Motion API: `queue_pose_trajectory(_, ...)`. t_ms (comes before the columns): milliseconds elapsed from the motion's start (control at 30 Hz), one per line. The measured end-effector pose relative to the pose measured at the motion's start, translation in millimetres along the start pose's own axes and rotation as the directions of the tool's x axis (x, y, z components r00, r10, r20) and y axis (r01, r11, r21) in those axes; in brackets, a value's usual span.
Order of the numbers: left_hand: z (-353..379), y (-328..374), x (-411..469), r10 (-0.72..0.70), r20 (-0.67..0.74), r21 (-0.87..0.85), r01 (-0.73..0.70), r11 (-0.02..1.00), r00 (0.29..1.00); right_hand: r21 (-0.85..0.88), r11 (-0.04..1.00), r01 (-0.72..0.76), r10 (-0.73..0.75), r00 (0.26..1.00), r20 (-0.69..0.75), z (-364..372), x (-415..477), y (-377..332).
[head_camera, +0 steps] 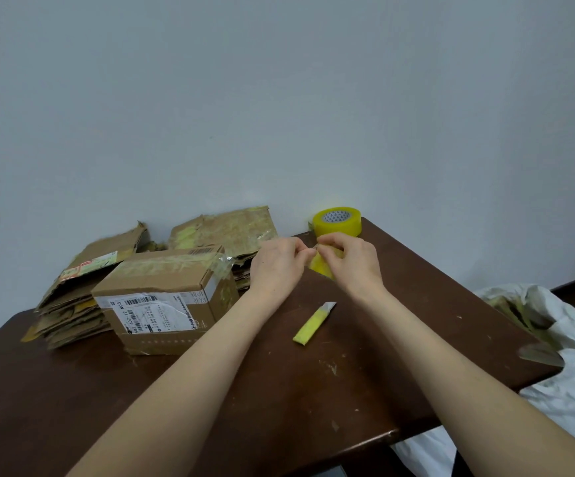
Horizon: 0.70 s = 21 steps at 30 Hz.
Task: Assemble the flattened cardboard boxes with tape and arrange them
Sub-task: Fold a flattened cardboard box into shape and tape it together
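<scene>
A second yellow tape roll (pixel 319 264) stands on the brown table (pixel 279 390), mostly hidden behind my hands. My left hand (pixel 277 263) and my right hand (pixel 351 259) meet over it, fingertips pinching at its top edge. Behind them sits another yellow tape roll (pixel 337 222) near the wall. An assembled cardboard box (pixel 165 301) with a white shipping label stands left of my left forearm. Flattened cardboard lies in two stacks: one at the far left (pixel 82 290), one against the wall (pixel 224 232).
A yellow utility knife (pixel 313 323) with its blade out lies on the table between my forearms. A white sack (pixel 561 346) holding scraps sits off the table's right edge. The wall is close behind the table.
</scene>
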State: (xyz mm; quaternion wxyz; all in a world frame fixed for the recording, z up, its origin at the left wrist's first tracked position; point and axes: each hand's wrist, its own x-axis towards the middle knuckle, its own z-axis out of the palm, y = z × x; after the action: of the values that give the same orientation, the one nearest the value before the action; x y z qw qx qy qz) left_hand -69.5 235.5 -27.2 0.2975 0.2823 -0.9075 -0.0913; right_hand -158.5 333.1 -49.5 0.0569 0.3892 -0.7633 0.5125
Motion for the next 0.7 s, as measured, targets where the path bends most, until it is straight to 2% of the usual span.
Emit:
queue_pose_trajectory(67, 2, -4, -1, 0.000, 0.069, 0.064, -0.004, 0.998, 0.998, -0.084, 0.996, 0.004, -0.002, 1.000, 0.016, 4, -4, 4)
queue_pose_trajectory(133, 1, -15, 0, -0.072, 0.115, 0.171, 0.051, 0.984, 0.991, -0.216, 0.976, -0.005, 0.008, 1.000, 0.012, 2, -7, 11)
queue_pose_trajectory(200, -5, -27, -2, -0.131, 0.088, 0.257, 0.104, 0.961, 0.988, -0.313, 0.949, -0.028, 0.031, 0.999, 0.007, -4, -9, 24)
queue_pose_trajectory(267, -13, -31, -3, -0.064, 0.033, 0.255, 0.054, 0.965, 0.997, -0.410, 0.912, -0.019, 0.059, 0.995, 0.086, -2, -13, 35)
queue_pose_trajectory(367, -26, -19, -9, 0.029, 0.061, 0.226, -0.042, 0.973, 0.998, -0.500, 0.865, -0.033, 0.195, 0.941, 0.276, 12, -18, 36)
queue_pose_trajectory(433, -43, -20, -13, 0.046, 0.040, 0.196, -0.053, 0.979, 0.998, -0.519, 0.853, -0.062, 0.240, 0.929, 0.283, 16, -19, 28)
queue_pose_trajectory(500, -70, -37, -12, 0.046, -0.092, 0.167, -0.031, 0.985, 0.995, -0.449, 0.892, -0.056, 0.168, 0.962, 0.215, 18, -14, 9)
queue_pose_trajectory(567, -102, -71, -7, -0.030, -0.224, 0.136, 0.062, 0.989, 0.974, -0.275, 0.961, -0.019, 0.066, 0.985, 0.161, 26, -10, -21)
queue_pose_trajectory(633, -130, -115, -3, -0.140, -0.274, 0.137, 0.183, 0.974, 0.951, -0.119, 0.991, 0.060, -0.043, 0.989, 0.142, 44, -8, -60)
queue_pose_trajectory(700, -147, -157, -3, -0.271, -0.248, 0.135, 0.310, 0.941, 0.930, -0.035, 0.988, 0.150, -0.141, 0.974, 0.179, 64, -8, -100)
